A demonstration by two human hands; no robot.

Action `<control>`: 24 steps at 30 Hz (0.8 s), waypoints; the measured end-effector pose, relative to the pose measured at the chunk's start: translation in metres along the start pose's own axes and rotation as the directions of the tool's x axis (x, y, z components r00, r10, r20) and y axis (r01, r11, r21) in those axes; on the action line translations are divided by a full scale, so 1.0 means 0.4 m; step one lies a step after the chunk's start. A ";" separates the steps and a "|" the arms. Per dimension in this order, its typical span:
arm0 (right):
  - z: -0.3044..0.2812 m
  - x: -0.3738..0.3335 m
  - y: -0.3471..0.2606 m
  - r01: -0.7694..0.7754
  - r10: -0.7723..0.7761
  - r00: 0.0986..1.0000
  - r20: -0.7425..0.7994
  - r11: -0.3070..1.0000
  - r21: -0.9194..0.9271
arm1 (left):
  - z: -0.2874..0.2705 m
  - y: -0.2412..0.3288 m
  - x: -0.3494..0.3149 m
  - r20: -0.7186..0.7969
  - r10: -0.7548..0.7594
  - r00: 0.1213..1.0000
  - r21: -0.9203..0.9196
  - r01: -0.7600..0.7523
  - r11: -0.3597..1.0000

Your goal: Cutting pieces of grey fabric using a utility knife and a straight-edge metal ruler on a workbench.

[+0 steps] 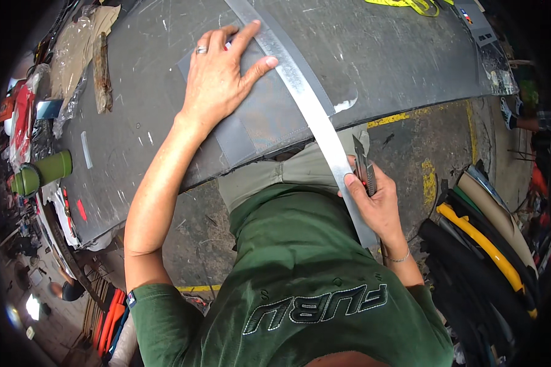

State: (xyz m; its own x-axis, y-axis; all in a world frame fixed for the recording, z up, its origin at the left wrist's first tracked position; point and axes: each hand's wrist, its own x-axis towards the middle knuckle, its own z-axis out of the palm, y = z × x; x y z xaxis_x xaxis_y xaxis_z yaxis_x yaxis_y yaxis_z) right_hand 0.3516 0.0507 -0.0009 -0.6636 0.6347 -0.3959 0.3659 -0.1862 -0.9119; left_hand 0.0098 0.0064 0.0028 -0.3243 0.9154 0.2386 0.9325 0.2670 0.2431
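A long metal ruler (315,113) lies slantwise over a grey fabric piece (275,116) with a mesh section, and its near end juts past the table's edge. My left hand (220,76) rests on the fabric with fingers spread, the index fingertip and thumb touching the ruler's left edge. Something small, white and red, is partly hidden under those fingers. Beyond the table edge, my right hand (376,199) grips the ruler's near part between thumb and fingers. A utility knife (362,162) is also held in that hand, pointing away from me.
The dark, scratched worktable (147,122) has a green bottle (49,171) at its left edge. A wooden stick (102,73) and plastic wrapping lie far left; a yellow-green item (410,5) is at the far edge. Rolls of material (483,244) stand to my right.
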 end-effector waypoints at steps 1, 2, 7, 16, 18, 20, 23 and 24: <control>0.000 0.000 -0.004 -0.012 0.012 1.000 0.006 1.000 0.008 | 0.008 0.000 -0.001 -0.033 0.046 0.998 0.041 -0.045 0.998; -0.001 0.001 -0.006 -0.025 0.025 1.000 0.013 1.000 0.015 | 0.014 -0.008 -0.001 -0.034 0.044 0.998 0.040 -0.043 0.998; -0.004 0.046 0.011 0.130 -0.127 0.991 0.036 0.986 -0.105 | 0.016 -0.017 0.012 -0.040 0.140 0.989 -0.077 -0.143 0.987; 0.042 0.099 -0.038 -0.140 0.094 0.986 0.136 0.913 0.384 | 0.004 0.006 0.027 -0.022 0.121 0.992 0.019 -0.120 0.993; 0.043 0.107 -0.039 -0.141 0.082 0.984 0.156 0.899 0.414 | 0.012 0.005 0.024 -0.028 0.095 0.995 -0.002 -0.095 0.995; 0.048 0.112 -0.038 -0.159 0.101 0.983 0.153 0.883 0.442 | 0.026 0.001 0.017 -0.048 0.081 0.996 -0.041 -0.084 0.996; 0.062 0.120 -0.037 -0.178 0.147 0.984 0.103 0.878 0.445 | 0.026 0.001 0.022 0.004 0.060 0.998 -0.096 -0.059 0.994; 0.063 0.122 -0.038 -0.181 0.150 0.983 0.105 0.877 0.446 | 0.025 0.000 0.021 0.006 0.058 0.998 -0.096 -0.057 0.994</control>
State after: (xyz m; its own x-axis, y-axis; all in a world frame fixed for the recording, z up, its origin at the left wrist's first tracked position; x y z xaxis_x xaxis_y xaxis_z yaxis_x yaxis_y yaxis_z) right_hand 0.2974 0.0657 -0.0090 -0.6660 0.5177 -0.5370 0.1498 -0.6124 -0.7763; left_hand 0.0087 0.0171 -0.0046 -0.2685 0.9313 0.2464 0.9300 0.1839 0.3183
